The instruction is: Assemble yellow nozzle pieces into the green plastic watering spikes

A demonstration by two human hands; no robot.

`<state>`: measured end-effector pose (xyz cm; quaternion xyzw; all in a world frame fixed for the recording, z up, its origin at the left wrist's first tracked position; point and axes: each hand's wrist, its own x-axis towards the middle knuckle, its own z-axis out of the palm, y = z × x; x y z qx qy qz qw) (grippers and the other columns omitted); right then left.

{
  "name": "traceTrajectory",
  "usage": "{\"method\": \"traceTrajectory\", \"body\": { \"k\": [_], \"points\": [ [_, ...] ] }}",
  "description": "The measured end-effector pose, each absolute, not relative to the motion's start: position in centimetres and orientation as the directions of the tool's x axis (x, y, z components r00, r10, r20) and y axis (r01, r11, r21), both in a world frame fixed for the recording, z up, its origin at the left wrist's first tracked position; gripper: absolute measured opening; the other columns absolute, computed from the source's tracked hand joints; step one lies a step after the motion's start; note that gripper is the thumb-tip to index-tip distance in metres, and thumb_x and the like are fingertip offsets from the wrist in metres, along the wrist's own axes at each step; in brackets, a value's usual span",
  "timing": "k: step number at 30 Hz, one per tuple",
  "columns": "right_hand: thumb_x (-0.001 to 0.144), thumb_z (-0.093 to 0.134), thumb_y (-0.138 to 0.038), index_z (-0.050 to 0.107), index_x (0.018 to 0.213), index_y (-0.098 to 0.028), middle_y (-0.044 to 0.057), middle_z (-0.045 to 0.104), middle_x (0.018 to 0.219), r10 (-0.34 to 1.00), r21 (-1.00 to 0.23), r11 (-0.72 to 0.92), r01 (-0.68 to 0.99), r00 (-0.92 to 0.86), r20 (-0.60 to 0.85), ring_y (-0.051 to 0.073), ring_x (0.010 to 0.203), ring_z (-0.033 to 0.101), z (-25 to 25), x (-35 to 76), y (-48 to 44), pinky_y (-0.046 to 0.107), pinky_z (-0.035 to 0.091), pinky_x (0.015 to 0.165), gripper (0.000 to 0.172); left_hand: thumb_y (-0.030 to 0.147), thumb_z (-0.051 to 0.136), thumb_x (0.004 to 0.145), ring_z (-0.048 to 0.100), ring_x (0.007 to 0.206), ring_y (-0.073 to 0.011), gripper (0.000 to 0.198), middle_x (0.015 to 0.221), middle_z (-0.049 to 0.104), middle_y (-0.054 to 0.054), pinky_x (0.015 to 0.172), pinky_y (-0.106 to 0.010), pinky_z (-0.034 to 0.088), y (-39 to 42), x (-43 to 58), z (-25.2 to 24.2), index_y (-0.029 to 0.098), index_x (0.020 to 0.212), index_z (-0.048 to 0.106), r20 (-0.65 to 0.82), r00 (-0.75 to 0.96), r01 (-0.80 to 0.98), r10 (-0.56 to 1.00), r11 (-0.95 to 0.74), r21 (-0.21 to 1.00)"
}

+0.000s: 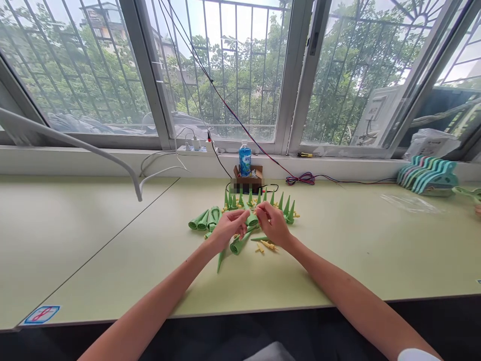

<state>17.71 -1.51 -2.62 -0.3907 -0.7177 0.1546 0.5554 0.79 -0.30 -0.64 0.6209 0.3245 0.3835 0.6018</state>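
Observation:
My left hand (230,226) is closed on a green plastic cone (252,219), with the wide open end facing me. Just to the right, my right hand (273,222) is pinched close to that cone; whatever lies between its fingertips is too small to make out. Beneath the hands lie more loose cones, among them a large green cone (236,245). Small yellow pegs (269,245) and a branched yellow piece (259,248) rest nearer to me. Several green cones (203,220) are bunched at the left. Behind, a row of upright green spikes (287,206) stands with yellow bits among them.
A blue bottle (245,159) stands by a small brown box (259,171) at the back. Coiled wires (300,178) lie right of it. Farther right are stacked turquoise hangers (428,176) and clear plastic film (411,203). A white cable (112,155) arches in from the left.

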Motion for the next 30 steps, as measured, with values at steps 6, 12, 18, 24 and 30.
{"method": "traceTrajectory", "body": {
  "k": [6,12,18,24,30],
  "points": [
    [0.095,0.043,-0.036,0.051,0.077,-0.02,-0.004,0.044,0.057,0.711,-0.604,0.658,0.45,-0.108,0.695,0.01,0.048,0.037,-2.73,17.91,-1.29,0.023,0.03,0.05,0.025,0.046,0.067,0.078,0.04,0.044,-0.0066,0.036,0.054,0.042,0.005,0.04,-0.02,0.032,-0.5,0.83,-0.62,0.018,0.065,0.05,0.329,0.439,0.03,0.836,-0.38,0.925],
    [0.095,0.042,-0.035,0.05,0.076,-0.019,-0.005,0.042,0.056,0.726,-0.613,0.638,0.465,-0.099,0.681,0.01,0.048,0.034,-2.96,18.02,-1.05,0.023,0.027,0.048,0.026,0.045,0.066,0.078,0.04,0.055,-0.0073,0.035,0.072,0.046,0.001,0.047,-0.02,0.039,-0.32,1.1,-1.01,0.016,0.062,0.055,0.509,0.346,0.169,0.789,-0.585,0.793],
    [0.095,0.042,-0.036,0.051,0.077,-0.019,-0.005,0.042,0.057,0.725,-0.614,0.626,0.481,-0.068,0.686,0.01,0.049,0.034,-2.82,17.92,-1.08,0.023,0.028,0.049,0.026,0.044,0.063,0.082,0.041,0.054,-0.0061,0.03,0.077,0.046,0.0,0.046,-0.019,0.038,-0.09,1.29,-1.48,0.016,0.071,0.059,0.538,0.331,0.195,0.775,-0.614,0.765],
    [0.095,0.042,-0.036,0.049,0.079,-0.019,-0.004,0.043,0.059,0.693,-0.615,0.628,0.477,0.017,0.72,0.009,0.05,0.037,-2.54,17.92,-1.25,0.021,0.031,0.051,0.025,0.05,0.053,0.087,0.045,0.044,-0.005,0.034,0.074,0.056,0.0,0.04,-0.018,0.035,-0.34,1.56,-1.3,0.017,0.091,0.061,0.466,0.285,0.105,0.838,-0.51,0.854],
    [0.096,0.041,-0.035,0.049,0.08,-0.019,-0.005,0.042,0.06,0.681,-0.602,0.636,0.484,0.014,0.732,0.009,0.05,0.037,-2.64,17.91,-1.25,0.021,0.032,0.052,0.024,0.062,0.045,0.087,0.037,0.031,-0.0061,0.059,0.037,0.042,0.003,0.034,-0.02,0.024,-0.19,1.38,-0.95,0.013,0.055,0.057,0.296,0.32,0.079,0.9,-0.336,0.938]
  ]
}}
